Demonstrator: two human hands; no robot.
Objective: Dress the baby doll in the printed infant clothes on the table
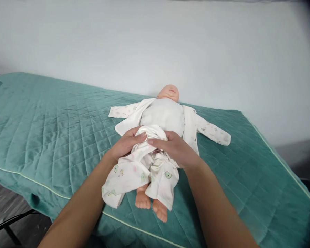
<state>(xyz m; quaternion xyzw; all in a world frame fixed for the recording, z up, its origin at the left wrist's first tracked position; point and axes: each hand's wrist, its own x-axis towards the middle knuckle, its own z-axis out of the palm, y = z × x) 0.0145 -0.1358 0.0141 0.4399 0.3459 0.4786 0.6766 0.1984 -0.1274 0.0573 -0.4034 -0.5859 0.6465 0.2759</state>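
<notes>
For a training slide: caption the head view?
Left hand and right hand meet at the waistband of trousers on a baby doll, green quilted bed.

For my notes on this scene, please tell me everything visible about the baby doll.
The baby doll lies face up on the green quilted pad, bare feet nearest the camera. It wears an open white printed jacket and matching trousers. The left hand and right hand hold the trousers at its waist.

Soft matt printed cotton on the trousers and jacket; smooth, slightly glossy vinyl doll; quilted velvety teal cover.
</notes>
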